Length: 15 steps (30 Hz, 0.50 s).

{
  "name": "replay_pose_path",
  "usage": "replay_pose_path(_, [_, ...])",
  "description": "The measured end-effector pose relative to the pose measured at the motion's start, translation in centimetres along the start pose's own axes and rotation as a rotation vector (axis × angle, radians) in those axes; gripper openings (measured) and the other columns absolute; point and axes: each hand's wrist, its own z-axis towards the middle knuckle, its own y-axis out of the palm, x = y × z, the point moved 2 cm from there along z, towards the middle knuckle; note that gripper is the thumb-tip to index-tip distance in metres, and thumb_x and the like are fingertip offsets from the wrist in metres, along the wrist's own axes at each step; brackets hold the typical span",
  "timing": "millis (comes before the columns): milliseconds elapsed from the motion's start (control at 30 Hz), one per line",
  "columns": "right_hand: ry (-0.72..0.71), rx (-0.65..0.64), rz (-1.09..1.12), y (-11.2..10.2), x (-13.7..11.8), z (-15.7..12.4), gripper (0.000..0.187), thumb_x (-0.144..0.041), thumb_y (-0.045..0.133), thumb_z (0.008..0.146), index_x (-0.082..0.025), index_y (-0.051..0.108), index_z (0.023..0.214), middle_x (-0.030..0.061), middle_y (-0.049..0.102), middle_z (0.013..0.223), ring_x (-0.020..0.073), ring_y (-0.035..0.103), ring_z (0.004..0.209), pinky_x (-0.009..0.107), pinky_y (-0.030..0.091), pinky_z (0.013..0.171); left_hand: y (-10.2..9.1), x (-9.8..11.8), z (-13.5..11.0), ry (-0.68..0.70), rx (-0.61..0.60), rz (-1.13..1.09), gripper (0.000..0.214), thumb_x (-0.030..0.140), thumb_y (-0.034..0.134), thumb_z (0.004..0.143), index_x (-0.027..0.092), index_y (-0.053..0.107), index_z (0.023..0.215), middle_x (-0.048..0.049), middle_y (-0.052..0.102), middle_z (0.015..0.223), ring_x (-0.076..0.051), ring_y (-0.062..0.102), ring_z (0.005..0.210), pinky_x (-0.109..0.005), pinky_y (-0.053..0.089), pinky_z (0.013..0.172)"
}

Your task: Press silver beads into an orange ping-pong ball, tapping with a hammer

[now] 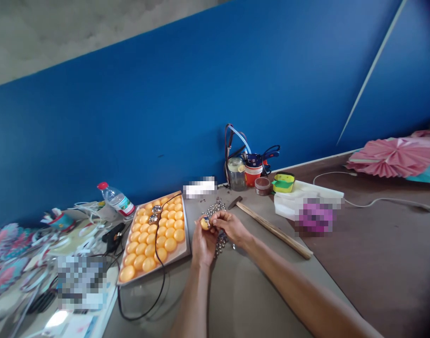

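Observation:
My left hand [203,246] is closed around an orange ball [205,224] the size of a ping-pong ball, which has a shiny silver patch on its upper side. The fingertips of my right hand [232,228] are pinched together against that patch; whatever small piece they grip is too small to name. Loose shiny silver pieces [220,244] lie on the grey mat under and behind my hands. To the left, a shallow white box [187,234] holds rows of orange balls [170,244]. Two balls [153,219] in it are covered in silver.
A wooden-handled hammer [274,227] lies right of my hands. Behind stand a clear jar [237,176], a red cup [253,175] and a yellow-green container [284,183]. A black cable [156,239] crosses the box. A water bottle [120,203] leans at left, near clutter.

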Motion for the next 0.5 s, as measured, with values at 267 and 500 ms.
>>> replay_pose_path(267, [-0.030,-0.011,-0.082,0.28,0.31,-0.04,0.022,-0.034,0.070,0.063,-0.018,0.056,0.066,-0.0028,0.057,0.056,0.0103,0.051,0.054,0.023,0.035,0.054,0.31,0.07,-0.08,-0.012,0.030,0.001,0.019,0.035,0.055,0.083,0.017,0.060,0.085,0.0011,0.055,0.069,-0.008,0.046,0.056,-0.021,0.040,0.059])
replay_pose_path(500, [-0.086,-0.037,-0.173,0.62,-0.31,-0.25,0.020,-0.034,0.065,0.068,-0.018,0.055,0.061,-0.0029,0.054,0.057,0.0097,0.049,0.054,0.022,0.037,0.056,0.05,-0.11,0.11,-0.016,-0.007,-0.029,0.026,0.039,0.050,0.086,0.015,0.060,0.083,-0.0006,0.057,0.068,-0.008,0.046,0.055,-0.021,0.041,0.059])
